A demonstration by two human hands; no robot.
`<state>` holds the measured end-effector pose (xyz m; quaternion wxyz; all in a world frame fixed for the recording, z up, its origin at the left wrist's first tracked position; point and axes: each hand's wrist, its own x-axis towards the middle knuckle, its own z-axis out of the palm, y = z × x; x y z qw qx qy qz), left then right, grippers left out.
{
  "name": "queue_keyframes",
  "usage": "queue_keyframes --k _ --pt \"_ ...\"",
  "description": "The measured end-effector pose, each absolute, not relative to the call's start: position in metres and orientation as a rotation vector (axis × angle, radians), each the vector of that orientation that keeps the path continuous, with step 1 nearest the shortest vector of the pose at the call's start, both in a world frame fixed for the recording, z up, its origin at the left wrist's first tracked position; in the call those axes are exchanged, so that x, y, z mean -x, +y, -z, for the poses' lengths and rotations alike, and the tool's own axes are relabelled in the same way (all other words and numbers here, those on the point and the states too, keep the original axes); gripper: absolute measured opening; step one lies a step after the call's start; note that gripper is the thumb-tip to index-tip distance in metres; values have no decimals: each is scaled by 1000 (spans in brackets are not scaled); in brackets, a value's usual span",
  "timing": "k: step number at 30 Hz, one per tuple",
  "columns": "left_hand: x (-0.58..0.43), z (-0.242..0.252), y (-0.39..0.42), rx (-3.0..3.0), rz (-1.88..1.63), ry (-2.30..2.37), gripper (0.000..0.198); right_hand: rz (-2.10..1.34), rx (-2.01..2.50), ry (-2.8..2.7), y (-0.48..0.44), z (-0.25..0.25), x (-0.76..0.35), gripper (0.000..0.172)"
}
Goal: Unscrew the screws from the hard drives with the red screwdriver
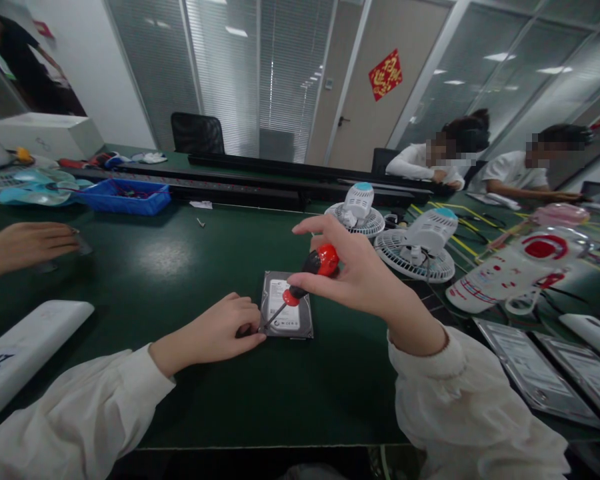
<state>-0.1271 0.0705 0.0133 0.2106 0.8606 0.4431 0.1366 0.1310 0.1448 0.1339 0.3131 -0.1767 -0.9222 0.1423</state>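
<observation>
Hard drive (pixel 288 313) flat on green table (pixel 190 267), centre of frame, slightly below middle. Grey metal case, white label on top; print too small to read. Screwdriver (pixel 305 280), red-and-black handle, tilted; tip at drive's left edge. Right hand (pixel 360 270) pinches handle, index finger extended. Left hand (pixel 225 330) curled, fingertips pressed against drive's left edge. Lower left: white box (pixel 25 347) marked "21". Right of centre: two small white fans (pixel 415 243). Upper right: red paper sign (pixel 385 75) on door, characters unreadable. Another person's hand (pixel 27 243) at left edge.
</observation>
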Motion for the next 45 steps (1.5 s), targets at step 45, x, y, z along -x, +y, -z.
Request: queue_keyframes --k 45 --pt "126 -12 72 -2384 -391 1241 23 -243 497 -2559 142 -140 -137 52"
